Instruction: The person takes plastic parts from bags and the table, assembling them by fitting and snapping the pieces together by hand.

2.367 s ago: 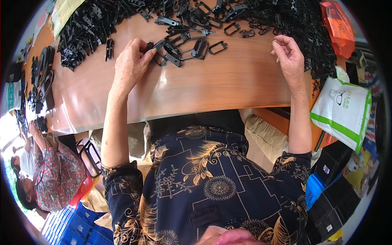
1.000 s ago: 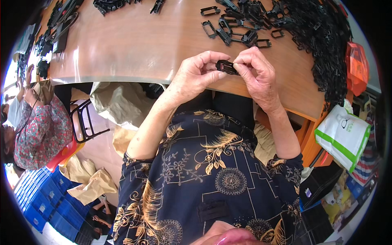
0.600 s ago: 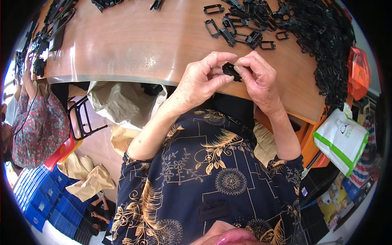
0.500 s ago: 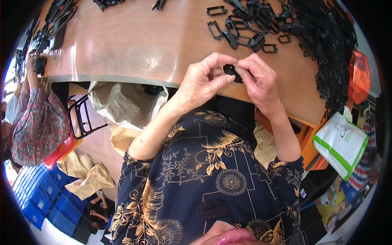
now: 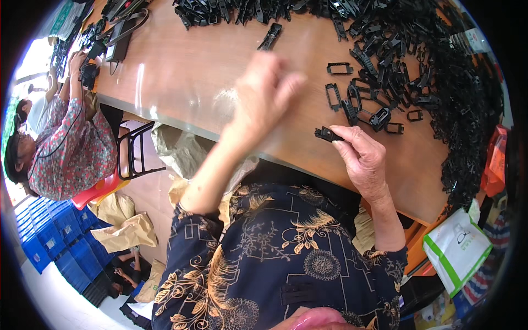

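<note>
Between the thumb and fingers of my right hand (image 5: 363, 157) is a small black plastic part (image 5: 328, 133), held just above the near side of the table. My left hand (image 5: 264, 96) is apart from it, reaching over the tabletop and smeared by motion. Its thumb stands off to one side, but the blur hides whether its fingers hold anything. Just beyond its fingertips lies a lone longish black plastic piece (image 5: 270, 37). Several black rectangular frames (image 5: 333, 97) lie beyond my right hand.
A big heap of black plastic parts (image 5: 467, 104) covers the table's right side. On the left, a co-worker in a flowered top (image 5: 74, 146) handles black parts. An open white sack (image 5: 179, 151) hangs below the table edge. Blue crates (image 5: 55, 231) are stacked lower left.
My left hand has let go of the small black part and moved forward, away from my right hand, which keeps hold of it. The view has shifted, showing more of the table's far side.
</note>
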A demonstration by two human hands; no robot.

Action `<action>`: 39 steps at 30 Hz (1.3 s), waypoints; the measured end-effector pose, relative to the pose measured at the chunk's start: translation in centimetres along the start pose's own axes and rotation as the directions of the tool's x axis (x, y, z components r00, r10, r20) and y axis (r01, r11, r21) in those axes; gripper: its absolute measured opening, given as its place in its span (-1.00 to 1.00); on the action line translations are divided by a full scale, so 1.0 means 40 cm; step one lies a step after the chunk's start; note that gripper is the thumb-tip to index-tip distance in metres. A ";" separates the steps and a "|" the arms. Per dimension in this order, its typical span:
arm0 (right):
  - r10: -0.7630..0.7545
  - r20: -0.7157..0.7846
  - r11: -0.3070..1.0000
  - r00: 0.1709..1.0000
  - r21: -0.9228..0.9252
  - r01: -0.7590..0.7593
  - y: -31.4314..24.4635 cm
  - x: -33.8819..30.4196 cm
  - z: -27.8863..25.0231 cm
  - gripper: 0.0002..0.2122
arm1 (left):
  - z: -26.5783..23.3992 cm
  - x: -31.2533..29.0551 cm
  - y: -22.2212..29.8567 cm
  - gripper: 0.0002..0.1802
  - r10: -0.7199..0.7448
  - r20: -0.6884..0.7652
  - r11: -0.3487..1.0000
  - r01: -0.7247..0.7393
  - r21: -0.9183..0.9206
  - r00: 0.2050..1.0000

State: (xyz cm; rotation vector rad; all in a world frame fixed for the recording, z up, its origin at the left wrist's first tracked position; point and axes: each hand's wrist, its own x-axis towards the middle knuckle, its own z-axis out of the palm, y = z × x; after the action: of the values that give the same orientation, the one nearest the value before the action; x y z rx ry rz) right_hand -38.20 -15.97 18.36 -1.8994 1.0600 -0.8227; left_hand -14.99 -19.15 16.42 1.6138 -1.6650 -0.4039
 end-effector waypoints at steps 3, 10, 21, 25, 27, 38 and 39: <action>0.114 0.072 0.987 0.991 0.105 -0.121 -0.013 0.010 0.013 -0.78 | -0.018 0.125 -0.119 -0.62 0.208 -0.088 0.912 -0.161 0.378 0.974; 0.375 0.089 0.609 0.923 0.727 -0.318 0.003 0.034 0.036 -0.80 | -0.032 0.095 -0.097 -0.42 -0.074 0.278 0.922 0.172 -0.346 0.958; 0.369 0.201 0.461 0.907 0.808 -0.367 -0.048 -0.001 0.044 -0.81 | -0.038 -0.111 0.059 -0.26 0.130 0.422 0.685 0.227 -0.693 0.897; 0.367 0.167 0.550 0.915 0.755 -0.358 -0.051 -0.037 0.036 -0.82 | -0.038 -0.156 0.106 -0.33 0.122 0.418 0.793 0.165 -0.587 0.900; 0.349 0.158 0.676 0.924 0.640 -0.365 -0.054 -0.060 0.026 -0.84 | -0.037 -0.180 0.119 -0.36 0.139 0.382 0.855 0.084 -0.512 0.913; 0.221 -0.029 0.951 0.975 0.228 -0.209 -0.038 -0.150 -0.003 -0.90 | 0.043 -0.211 0.180 -0.63 0.056 0.504 0.842 0.230 -0.487 0.862; 0.234 -0.044 0.951 0.971 0.220 -0.219 -0.032 -0.153 -0.007 -0.90 | 0.046 -0.213 0.187 -0.61 -0.032 0.496 0.810 0.313 -0.496 0.868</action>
State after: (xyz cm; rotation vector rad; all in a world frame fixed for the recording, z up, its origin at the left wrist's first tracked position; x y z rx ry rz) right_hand -40.65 -10.23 18.65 -1.5471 1.1581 -0.8385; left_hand -22.39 -10.49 17.85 1.2666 -1.5084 -1.3493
